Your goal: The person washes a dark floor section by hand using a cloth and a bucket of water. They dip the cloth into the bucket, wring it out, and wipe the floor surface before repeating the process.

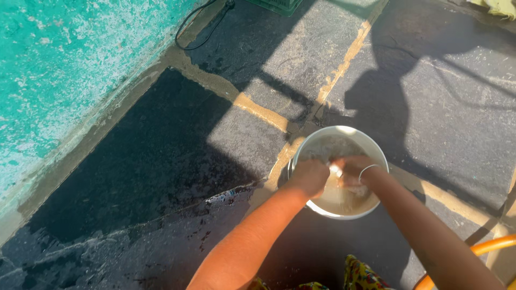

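White bucket [371,146], murky water: my left hand [309,176] and right hand [352,171], fingers clenched on pale cloth [336,171]; step: scrubbing; next, firm wringing grip.

There is only one view, from a camera on the person's head. It looks steeply down and a little forward, from standing height, at the stone floor [177,161]. The white bucket [371,144] is right of the centre, with both forearms entering from the bottom edge. The turquoise wall [64,64] fills the upper left corner.
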